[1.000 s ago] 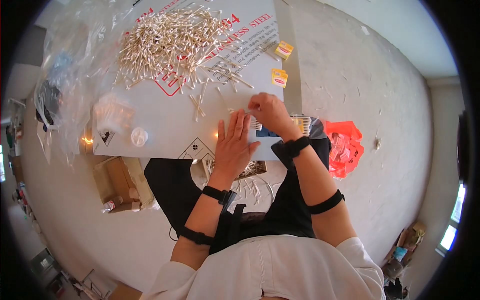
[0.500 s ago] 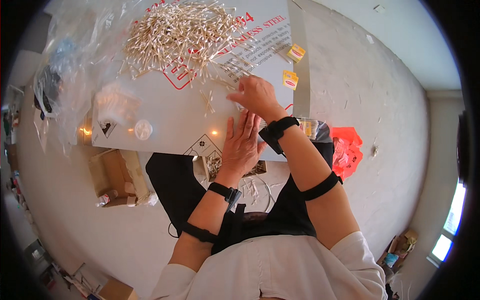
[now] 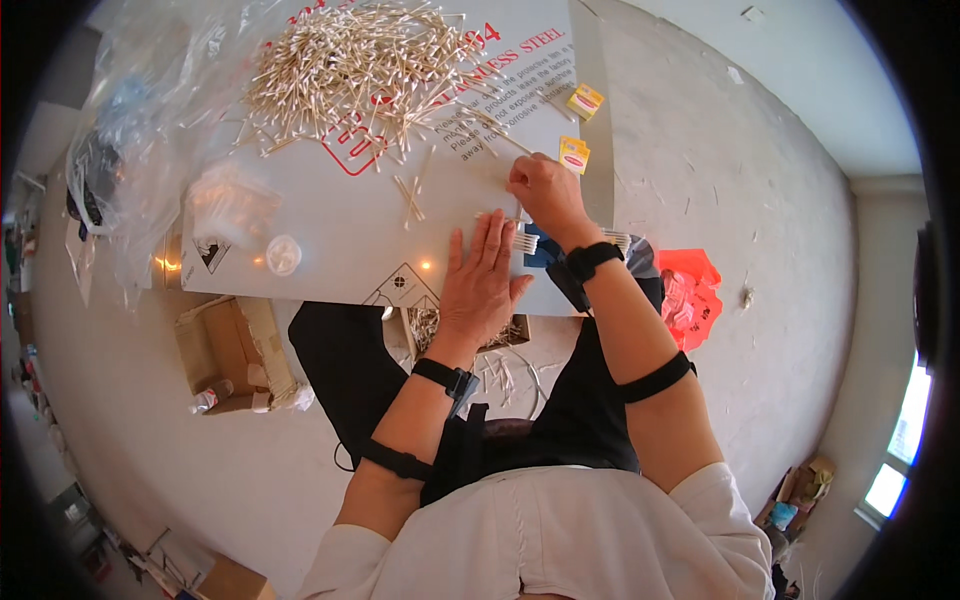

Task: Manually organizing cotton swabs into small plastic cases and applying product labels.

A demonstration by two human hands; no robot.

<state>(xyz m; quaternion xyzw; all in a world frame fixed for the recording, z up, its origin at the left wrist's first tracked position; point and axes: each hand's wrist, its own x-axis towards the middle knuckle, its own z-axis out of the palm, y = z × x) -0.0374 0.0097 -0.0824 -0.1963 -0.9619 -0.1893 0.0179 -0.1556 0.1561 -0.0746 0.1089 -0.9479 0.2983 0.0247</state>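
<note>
My left hand (image 3: 483, 278) lies flat near the front edge of the sheet-covered table (image 3: 340, 240), fingers stretched out. A small row of cotton swabs (image 3: 525, 243) shows beside its index finger; what lies under the palm is hidden. Just up and to the right, my right hand (image 3: 548, 195) is closed, fingertips pressed together. Whatever is between them is too small to make out. Several loose cotton swabs (image 3: 411, 198) lie left of the hands. Under my right wrist, partly hidden, is another row of cotton swabs (image 3: 620, 240) by a dark item.
A big heap of cotton swabs (image 3: 350, 70) covers the far table. Two small yellow packs (image 3: 585, 101) sit at the right edge. Clear plastic bags (image 3: 135, 150) and a round clear lid (image 3: 284, 255) are left. Below are a cardboard box (image 3: 225, 350) and a red bag (image 3: 690, 290).
My right hand has moved right, away from my left hand, and its fingers have curled in. The row of swabs between the hands now shows. The left hand stays nearly in place.
</note>
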